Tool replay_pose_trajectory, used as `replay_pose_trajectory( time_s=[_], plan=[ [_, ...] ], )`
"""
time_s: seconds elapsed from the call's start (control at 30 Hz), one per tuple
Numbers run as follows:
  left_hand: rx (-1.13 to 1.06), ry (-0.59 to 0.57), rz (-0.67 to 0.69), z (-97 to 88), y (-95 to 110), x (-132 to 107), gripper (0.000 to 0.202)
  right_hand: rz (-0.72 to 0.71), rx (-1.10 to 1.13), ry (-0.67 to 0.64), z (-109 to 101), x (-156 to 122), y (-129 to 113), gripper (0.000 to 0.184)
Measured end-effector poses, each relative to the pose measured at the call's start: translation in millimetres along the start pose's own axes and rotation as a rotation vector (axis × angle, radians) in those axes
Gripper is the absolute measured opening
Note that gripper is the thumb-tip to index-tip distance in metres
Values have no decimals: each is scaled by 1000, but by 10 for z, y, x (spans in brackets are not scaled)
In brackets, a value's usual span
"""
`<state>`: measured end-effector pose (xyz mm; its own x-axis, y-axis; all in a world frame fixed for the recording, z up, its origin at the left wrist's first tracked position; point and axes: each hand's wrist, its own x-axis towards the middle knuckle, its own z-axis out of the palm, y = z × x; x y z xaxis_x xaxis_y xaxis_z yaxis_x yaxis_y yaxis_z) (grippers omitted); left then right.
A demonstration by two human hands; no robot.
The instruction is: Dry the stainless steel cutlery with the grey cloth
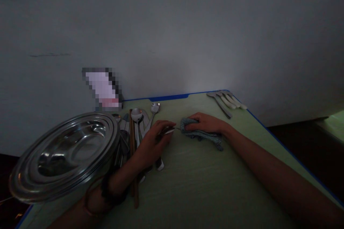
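Observation:
My left hand point(154, 143) is closed around the pale handle of a piece of cutlery point(170, 131). Its thin metal neck runs toward a grey-blue cloth point(205, 136), which hides the far end, so I cannot tell a fork from a spoon. Bunched in the fingers of my right hand point(205, 122) is that cloth, one end trailing on the table. Beneath and beside my left forearm lie several spoons point(137, 115) and other metal utensils, with a pair of brown chopsticks point(132, 139) among them.
Stacked shiny metal dishes point(113, 132) stand at the left. Several forks or similar pieces with pale handles point(228, 101) lie at the back right of the green table point(193, 186), near its blue edge. A pixelated phone-like object point(103, 89) leans against the wall point(188, 35).

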<state>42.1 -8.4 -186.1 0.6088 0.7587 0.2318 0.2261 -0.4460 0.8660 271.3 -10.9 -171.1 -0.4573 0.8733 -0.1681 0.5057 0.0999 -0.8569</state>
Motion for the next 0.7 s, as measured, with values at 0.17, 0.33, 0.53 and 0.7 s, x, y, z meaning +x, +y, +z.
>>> replay_pose_trajectory(
  time_s=[0.17,0.33,0.53,0.7],
  plan=[
    [-108,9,-98,8,30,-22,30,-18,36,-4,-7,-10,10,33],
    [-117,-8,-140,-4,72,-12,29,2,75,-8,-11,-2,34,34],
    [-98,-3,-203,-6,99,-1,37,12,68,1,-8,0,30,37],
    [44,63,-264,-19,132,14,42,19,-11,-15,-16,1,40,38]
  ],
)
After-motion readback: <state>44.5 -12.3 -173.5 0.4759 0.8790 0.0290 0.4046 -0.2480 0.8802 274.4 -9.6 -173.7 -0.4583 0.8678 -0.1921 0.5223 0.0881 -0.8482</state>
